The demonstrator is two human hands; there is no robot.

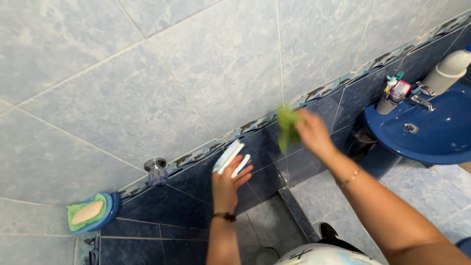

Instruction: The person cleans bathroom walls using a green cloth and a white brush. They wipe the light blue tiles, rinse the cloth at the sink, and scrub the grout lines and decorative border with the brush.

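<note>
My right hand (313, 132) holds a green cloth (287, 126) pressed against the tiled wall (206, 68), near the decorated border strip; the cloth is blurred. My left hand (226, 182) is lower and to the left, gripping a white and blue bottle or scrubber (230, 158) close to the dark blue lower tiles. Which of the two that object is, I cannot tell. Each wrist has a bracelet.
A blue soap dish (111, 208) with a green pad and a soap bar hangs at the lower left. A metal tap knob (156, 171) sticks out of the wall. At right is a dark blue sink (431, 137) with a faucet, a cup of brushes (392, 95) and a white bottle (449, 71).
</note>
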